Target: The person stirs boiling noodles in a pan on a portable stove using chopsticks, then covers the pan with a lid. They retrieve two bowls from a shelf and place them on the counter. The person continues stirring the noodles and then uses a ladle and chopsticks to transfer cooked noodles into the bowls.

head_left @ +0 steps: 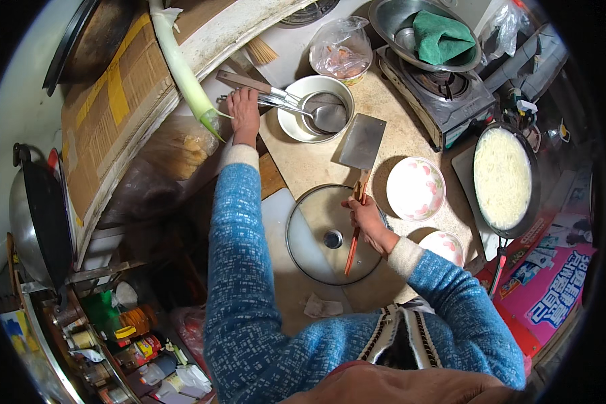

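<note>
My left hand (pixel 244 113) reaches forward, its fingers closed around the metal handle of a ladle (pixel 330 118). The ladle's bowl rests inside a white enamel pot (pixel 295 128). Beside that handle lies a wooden-handled utensil (pixel 244 81), its far end leading into the pot. My right hand (pixel 369 220) grips reddish chopsticks (pixel 351 254) over a round glass lid (pixel 304 250) with a dark knob. Just ahead of this hand lies a cleaver (pixel 362 143), blade flat on the counter. Its handle comes close to my fingers, and I cannot tell whether they touch it.
Two floral bowls (pixel 416 189) (pixel 444 246) stand right of the lid. Farther right is a pan of pale noodle-like food (pixel 502 178). A gas stove (pixel 427 94) carries a metal basin (pixel 390 27) with a green cloth. A leek (pixel 185 71) overhangs the shelf edge at left.
</note>
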`<state>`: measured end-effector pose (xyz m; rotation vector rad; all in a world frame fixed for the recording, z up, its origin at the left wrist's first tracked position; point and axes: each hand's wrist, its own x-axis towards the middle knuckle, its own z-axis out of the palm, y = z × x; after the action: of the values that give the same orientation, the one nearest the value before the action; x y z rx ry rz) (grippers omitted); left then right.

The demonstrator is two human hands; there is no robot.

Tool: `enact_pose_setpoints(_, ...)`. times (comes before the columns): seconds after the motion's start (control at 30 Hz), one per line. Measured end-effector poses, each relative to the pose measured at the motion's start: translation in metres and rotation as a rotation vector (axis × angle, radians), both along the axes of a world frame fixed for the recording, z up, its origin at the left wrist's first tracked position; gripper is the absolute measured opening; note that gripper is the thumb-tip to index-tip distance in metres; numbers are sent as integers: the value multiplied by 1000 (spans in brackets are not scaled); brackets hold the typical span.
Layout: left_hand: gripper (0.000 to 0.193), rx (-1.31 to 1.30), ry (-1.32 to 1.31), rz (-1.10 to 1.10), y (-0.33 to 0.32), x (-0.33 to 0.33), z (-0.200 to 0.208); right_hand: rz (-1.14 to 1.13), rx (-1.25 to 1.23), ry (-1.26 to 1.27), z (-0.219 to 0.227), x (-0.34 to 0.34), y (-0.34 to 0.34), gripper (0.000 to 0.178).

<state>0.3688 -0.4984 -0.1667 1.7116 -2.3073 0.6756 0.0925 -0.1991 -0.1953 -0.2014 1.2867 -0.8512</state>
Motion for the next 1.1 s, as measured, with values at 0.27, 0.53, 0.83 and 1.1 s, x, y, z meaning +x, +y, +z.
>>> enact_pose_setpoints(0.27,14,97,-88,-12,22,7,-9,32,-40,54,2,13,7,32)
enact_pose_setpoints(0.53,9,-71,10,-209,47,14,29,290,-200,-48,81,4,22,24)
enact_pose_setpoints(0.83,12,-197,-56,-24,5,-16,38,479,-395,-43,136,-16,30,18)
enact_pose_setpoints(1.1,14,-64,-15,-8,-13,-16,13,397,-472,-60,123,-23,29,17)
